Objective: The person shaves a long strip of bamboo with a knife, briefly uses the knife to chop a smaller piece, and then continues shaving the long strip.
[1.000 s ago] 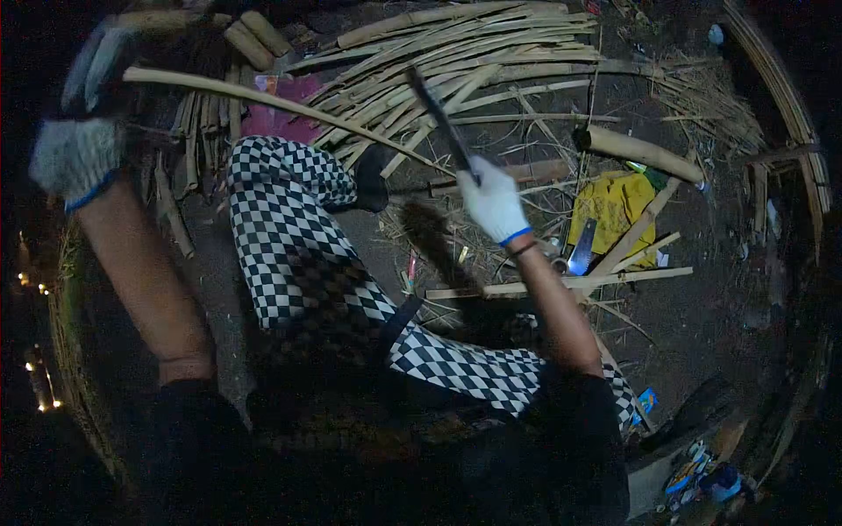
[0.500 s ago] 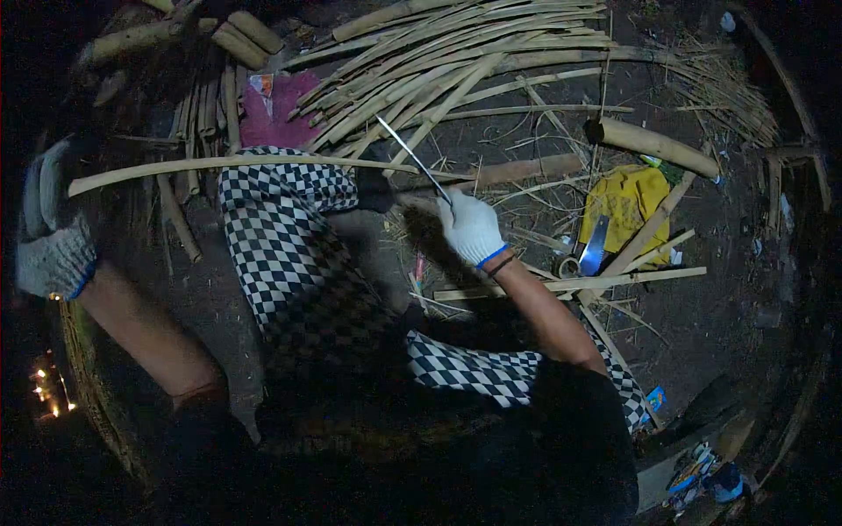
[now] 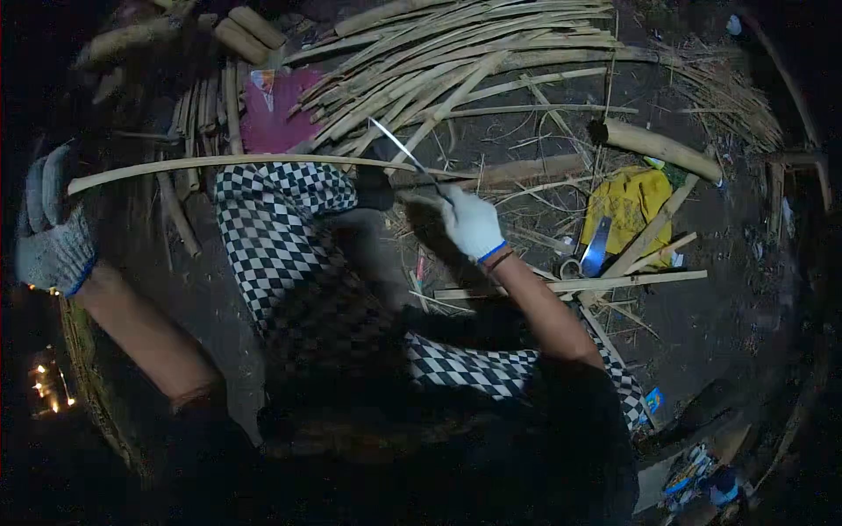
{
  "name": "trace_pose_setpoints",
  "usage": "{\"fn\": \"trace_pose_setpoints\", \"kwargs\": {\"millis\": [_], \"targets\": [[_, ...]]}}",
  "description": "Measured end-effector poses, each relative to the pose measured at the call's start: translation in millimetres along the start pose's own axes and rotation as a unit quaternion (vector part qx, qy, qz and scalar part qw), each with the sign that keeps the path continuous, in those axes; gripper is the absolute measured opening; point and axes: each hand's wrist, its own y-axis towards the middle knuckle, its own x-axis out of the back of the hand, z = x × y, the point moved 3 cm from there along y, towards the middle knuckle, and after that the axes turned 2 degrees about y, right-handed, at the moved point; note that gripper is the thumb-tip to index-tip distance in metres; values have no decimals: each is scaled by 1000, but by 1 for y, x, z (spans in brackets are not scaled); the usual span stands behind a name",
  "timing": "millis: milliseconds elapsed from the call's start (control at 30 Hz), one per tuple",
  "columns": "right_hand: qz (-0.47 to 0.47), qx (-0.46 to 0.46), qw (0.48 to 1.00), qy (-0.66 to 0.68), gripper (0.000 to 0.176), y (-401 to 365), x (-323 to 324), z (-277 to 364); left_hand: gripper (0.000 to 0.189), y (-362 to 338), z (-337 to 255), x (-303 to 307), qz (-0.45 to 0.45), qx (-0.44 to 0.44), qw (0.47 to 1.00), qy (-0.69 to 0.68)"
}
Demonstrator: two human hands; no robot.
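Observation:
My right hand (image 3: 471,222), in a white glove with a blue cuff, is closed on the handle of a knife (image 3: 396,143), whose thin blade points up and left. A long pale bamboo strip (image 3: 254,160) lies across my checkered trouser leg (image 3: 263,228), and its right part passes behind or under the blade. My left hand (image 3: 54,223), gloved too, is at the far left beside the strip's left end, with its fingers stretched up and apart from the strip.
Many split strips (image 3: 456,53) are piled at the top. Right of my right hand are a yellow cloth (image 3: 633,206), a saw-like blade (image 3: 598,245), a roll of tape (image 3: 570,269) and a thick bamboo piece (image 3: 658,147). A magenta cloth (image 3: 272,114) lies upper left.
The knife blade has tilted a little lower to the left. My left hand's fingers look more spread and clearer. The strip has hardly moved.

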Motion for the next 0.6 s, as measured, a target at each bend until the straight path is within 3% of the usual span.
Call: {"fn": "trace_pose_setpoints", "kwargs": {"millis": [67,167,267,333,433,467,500,600], "targets": [[3,-32,999,12,21,-9,-21,-41,60,0,8,0,3,15,997,-73],[19,-77,996,-29,23,-10,-38,-77,40,5,-27,18,4,14,999,49],[19,-61,996,-63,23,4,-9,-29,35,10,-43,17,7,1,991,130],[-11,11,999,-40,21,7,4,1,35,11,-36,18,3,-21,992,125],[-26,27,999,12,21,3,-21,-25,34,13,-30,20,6,-46,992,120],[-24,0,1000,1,20,-2,-26,-47,34,14,-30,20,8,-52,991,123],[1,-85,996,-31,21,-8,-47,-85,34,14,-28,22,8,-58,990,125],[51,-131,988,-69,21,-7,-51,-113,34,14,-23,29,12,-99,987,125]]}}
